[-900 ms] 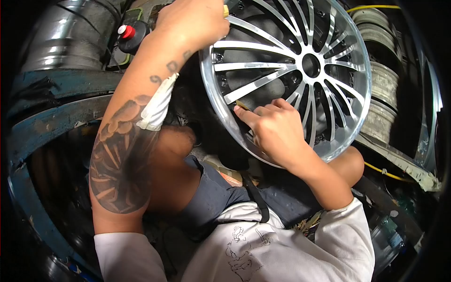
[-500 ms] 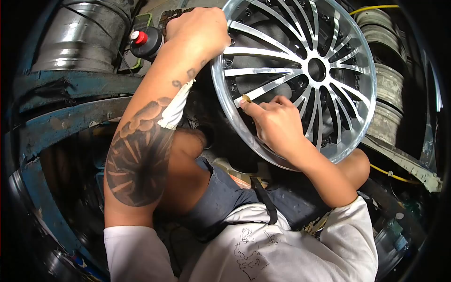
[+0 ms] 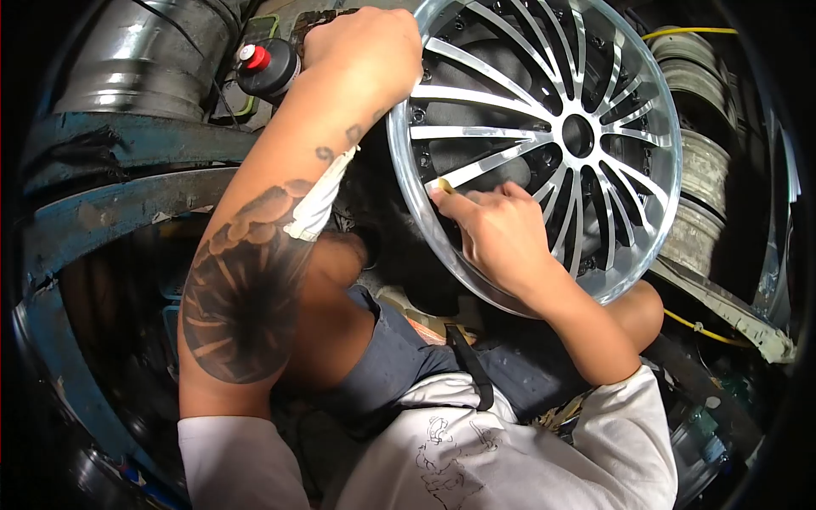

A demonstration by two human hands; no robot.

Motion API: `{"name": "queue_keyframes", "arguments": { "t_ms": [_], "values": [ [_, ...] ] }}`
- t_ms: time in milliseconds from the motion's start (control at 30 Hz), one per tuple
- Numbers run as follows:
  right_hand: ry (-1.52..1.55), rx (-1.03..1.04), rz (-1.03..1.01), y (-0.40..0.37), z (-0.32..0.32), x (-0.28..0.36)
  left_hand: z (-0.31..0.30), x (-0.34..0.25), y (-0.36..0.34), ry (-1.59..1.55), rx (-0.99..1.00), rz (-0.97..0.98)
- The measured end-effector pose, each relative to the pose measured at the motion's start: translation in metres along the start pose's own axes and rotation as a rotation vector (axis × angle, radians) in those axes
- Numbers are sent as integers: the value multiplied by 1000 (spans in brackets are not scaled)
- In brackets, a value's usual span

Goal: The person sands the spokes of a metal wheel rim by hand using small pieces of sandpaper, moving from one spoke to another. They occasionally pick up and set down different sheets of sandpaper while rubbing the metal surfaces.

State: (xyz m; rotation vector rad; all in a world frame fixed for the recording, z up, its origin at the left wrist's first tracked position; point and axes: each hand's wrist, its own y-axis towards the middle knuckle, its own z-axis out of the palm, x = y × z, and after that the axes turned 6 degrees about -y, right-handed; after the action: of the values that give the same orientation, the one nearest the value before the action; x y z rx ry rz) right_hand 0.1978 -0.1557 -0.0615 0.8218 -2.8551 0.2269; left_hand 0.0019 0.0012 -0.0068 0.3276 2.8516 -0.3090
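Observation:
A large alloy wheel rim [image 3: 518, 155], with bright polished spokes over dark gaps, leans tilted in front of my knees. My left hand [image 3: 367, 53] is closed at the upper left edge of the rim; its fingertips are hidden. Low on the left side of the rim, my right hand [image 3: 497, 229] pinches a small folded tan piece of sandpaper [image 3: 442, 184]. The sandpaper lies against the outer end of a spoke, near the inner lip. Most of it is covered by my thumb and fingers.
A black bottle with a red cap [image 3: 268, 68] stands left of my left forearm. Blue metal beams [image 3: 127, 161] run along the left, below a big silver wheel barrel [image 3: 140, 64]. Several dull rims [image 3: 693, 161] are stacked at the right, near a yellow hose [image 3: 693, 31].
The view has shifted slightly, and the rim appears a little lower. My right hand and the sandpaper have moved slightly at the spoke's outer end. Both hands keep their holds.

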Motion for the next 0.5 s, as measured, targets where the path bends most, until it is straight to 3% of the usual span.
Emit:
{"name": "queue_keyframes", "arguments": {
  "t_ms": [33,133,200,267,367,467,500],
  "values": [
    [1,-8,-5,-1,1,0,-1,1,-7,-46,-60,79],
    [11,-45,-1,1,0,-2,-5,-7,0,22,1,-19],
    [29,-67,-10,2,-1,-5,-13,-2,-10,-21,1,53],
    [1,11,3,-6,-6,-2,-14,-4,-16,-59,-18,97],
    [-34,39,-17,-7,-16,0,6,5,1,-68,10,-72],
    [27,-234,-36,4,-12,2,5,8,4,-73,33,-31],
    [-1,-107,-23,5,-3,-1,-3,3,3,-107,96,-86]
  ]
}}
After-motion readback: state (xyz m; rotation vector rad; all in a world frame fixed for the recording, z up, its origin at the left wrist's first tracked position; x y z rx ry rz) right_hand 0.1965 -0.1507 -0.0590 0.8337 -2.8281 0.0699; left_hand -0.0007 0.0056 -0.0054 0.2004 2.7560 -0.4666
